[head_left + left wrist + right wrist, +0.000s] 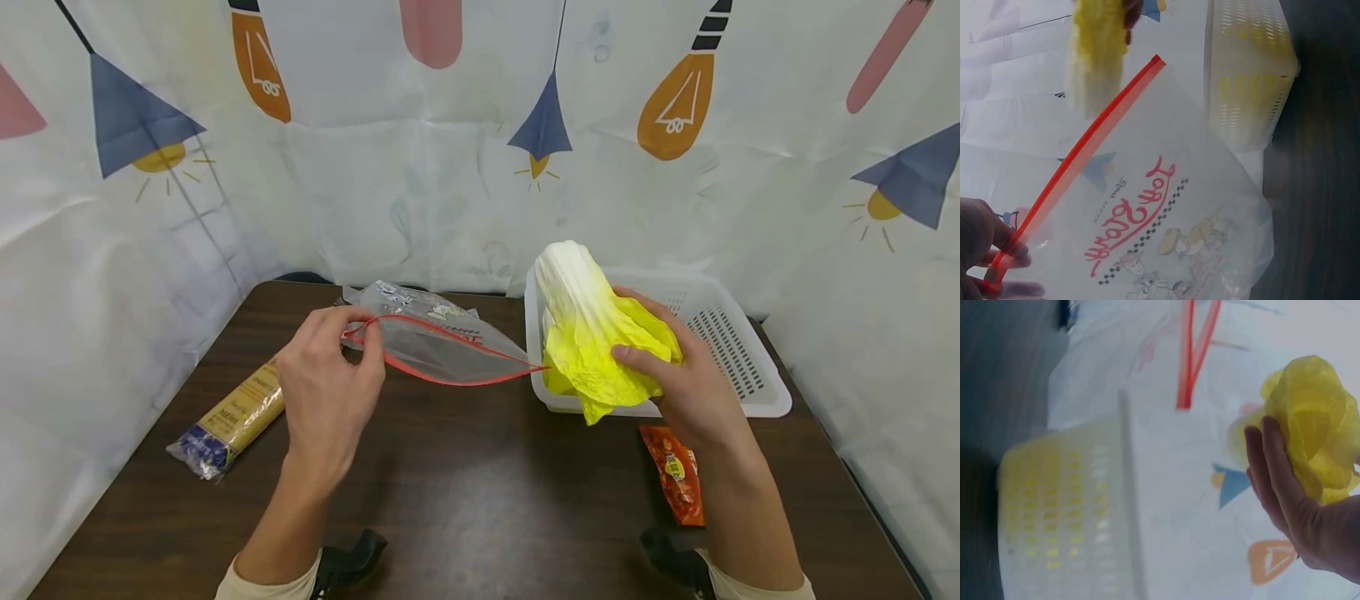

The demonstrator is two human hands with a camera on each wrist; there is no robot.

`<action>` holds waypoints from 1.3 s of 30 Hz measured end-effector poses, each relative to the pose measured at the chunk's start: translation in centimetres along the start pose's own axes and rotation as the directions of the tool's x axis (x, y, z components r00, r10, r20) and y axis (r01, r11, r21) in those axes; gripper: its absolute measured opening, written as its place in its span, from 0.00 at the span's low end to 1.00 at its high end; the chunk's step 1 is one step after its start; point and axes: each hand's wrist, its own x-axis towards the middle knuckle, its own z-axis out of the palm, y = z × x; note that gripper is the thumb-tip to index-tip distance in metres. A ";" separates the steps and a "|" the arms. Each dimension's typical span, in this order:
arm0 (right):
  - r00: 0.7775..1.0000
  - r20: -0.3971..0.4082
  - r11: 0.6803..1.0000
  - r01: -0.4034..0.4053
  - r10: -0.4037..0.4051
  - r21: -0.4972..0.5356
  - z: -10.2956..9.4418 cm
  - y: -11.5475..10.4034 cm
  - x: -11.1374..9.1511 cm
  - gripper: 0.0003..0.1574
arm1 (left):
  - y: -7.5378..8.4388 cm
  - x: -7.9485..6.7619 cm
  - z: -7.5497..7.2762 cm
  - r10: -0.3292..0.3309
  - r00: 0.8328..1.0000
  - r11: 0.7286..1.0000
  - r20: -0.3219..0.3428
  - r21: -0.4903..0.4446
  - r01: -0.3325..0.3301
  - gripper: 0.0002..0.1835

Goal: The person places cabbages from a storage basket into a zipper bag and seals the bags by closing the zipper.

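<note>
My left hand [330, 379] pinches one end of the red zip edge of a clear zip bag [457, 354], whose mouth gapes between two red strips. Printed lettering and cartoon figures show through the bag [1166, 231] in the left wrist view. My right hand [686, 375] grips a napa cabbage [592, 325] by its yellow leafy end, thumb in front, with the white stem end pointing up. The cabbage is held above the left part of a white perforated basket [750, 367], close by the bag's right corner. In the right wrist view the fingers curve around the leaves [1316, 425].
A yellow and blue plastic packet [232, 417] lies on the dark table [480, 500] left of my left hand. An orange-red sachet [675, 475] lies in front of the basket, beside my right forearm. A printed white curtain [420, 192] stands behind the table.
</note>
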 end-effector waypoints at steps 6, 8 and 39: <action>0.984 0.162 0.997 0.077 -0.075 -0.006 1.7 -1.1 -1.2 0.39 | 0.0 -0.1 0.3 0.034 0.999 0.999 -0.042 0.000 -0.034 0.08; 0.971 0.218 0.994 0.103 -0.095 -0.026 2.3 -1.4 -1.6 0.39 | 0.0 -0.1 0.4 0.043 0.998 0.999 -0.051 -0.001 -0.043 0.08; 0.911 0.400 0.993 -0.060 0.097 -0.104 4.7 0.5 -1.5 0.29 | 0.1 -0.5 0.4 0.056 0.998 0.997 -0.009 -0.046 -0.057 0.07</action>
